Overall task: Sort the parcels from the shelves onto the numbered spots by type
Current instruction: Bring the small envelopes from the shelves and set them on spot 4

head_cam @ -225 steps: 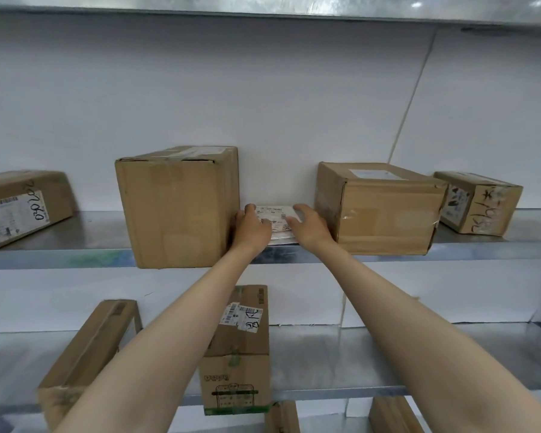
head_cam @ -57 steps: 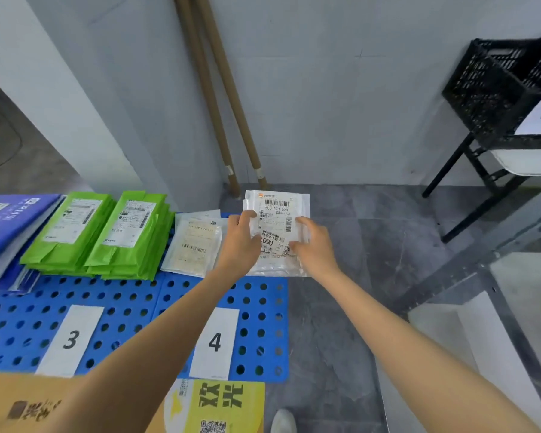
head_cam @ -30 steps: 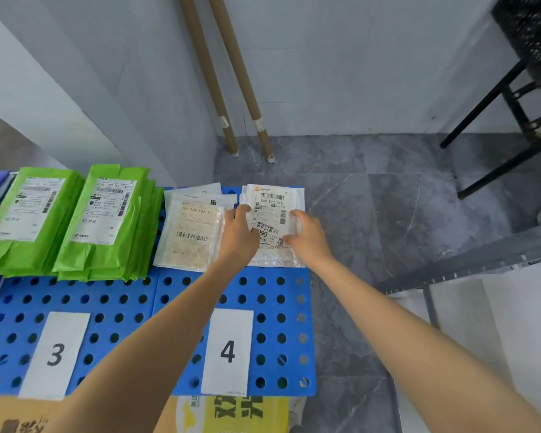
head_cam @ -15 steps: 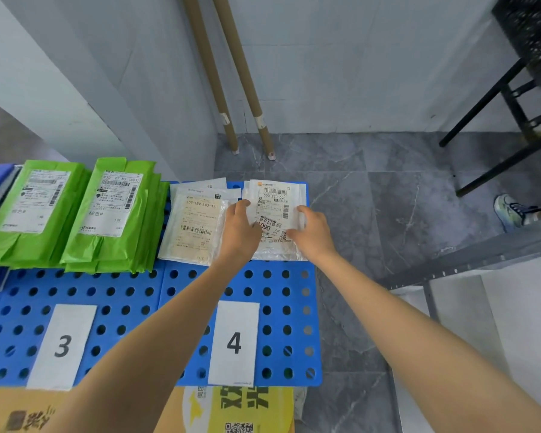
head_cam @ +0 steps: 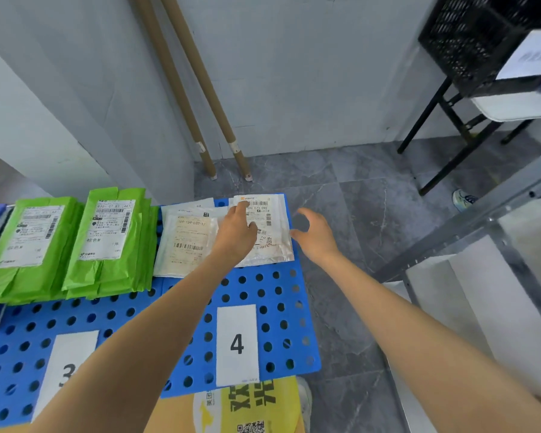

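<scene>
Beyond the 4 label (head_cam: 237,343) the left hand (head_cam: 235,237) rested open fingers (head_cam: 240,210) on the clear parcel (head_cam: 278,245), the right hand (head_cam: 314,235) hung open; lifting away seemed next

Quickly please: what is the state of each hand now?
Left hand: open, fingers touching the white parcel.
Right hand: open, holding nothing.

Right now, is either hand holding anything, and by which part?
Nothing is gripped: the left hand rests on the clear plastic labelled parcel; the right hand is open.
</scene>
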